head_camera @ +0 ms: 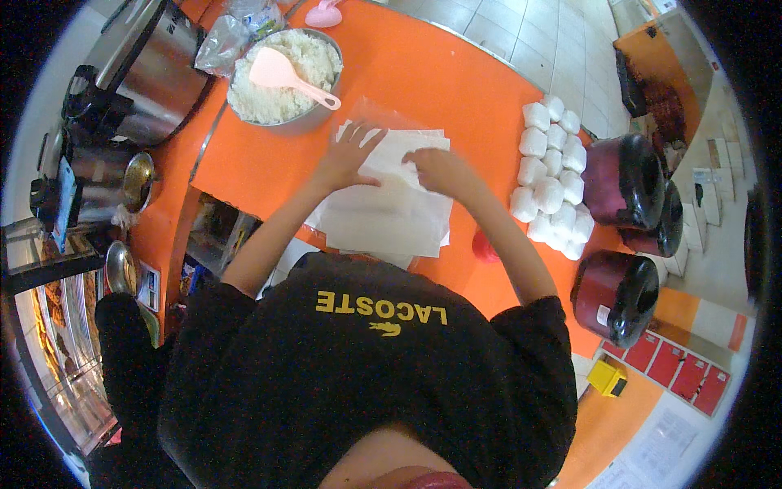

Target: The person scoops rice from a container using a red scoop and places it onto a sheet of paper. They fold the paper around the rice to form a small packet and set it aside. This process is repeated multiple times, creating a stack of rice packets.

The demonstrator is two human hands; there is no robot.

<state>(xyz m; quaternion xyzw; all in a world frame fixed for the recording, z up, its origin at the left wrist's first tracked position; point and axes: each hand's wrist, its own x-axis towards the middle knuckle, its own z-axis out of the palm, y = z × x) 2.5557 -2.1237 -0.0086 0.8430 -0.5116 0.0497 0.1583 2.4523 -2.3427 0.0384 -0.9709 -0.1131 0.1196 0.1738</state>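
On the orange table before me lies a stack of white paper sheets (385, 223), with a clear plastic sheet (382, 110) reaching past its far edge. My left hand (353, 160) rests with spread fingers on the stack's far left part. Over the right part is my right hand (441, 174), its fingers curled and the index fingertip at the paper; whether it pinches a sheet cannot be made out. Beyond my left hand stands a metal pot of cooked white rice (299, 55), a pink rice paddle (284, 76) lying on the rice.
Several white wrapped packets (550, 165) are piled at the right. Beside them stand dark red lidded containers (617, 299). A red round object (486, 247) sits partly under my right forearm. Large metal cookers (153, 73) stand at the left, near crumpled plastic bags (226, 43).
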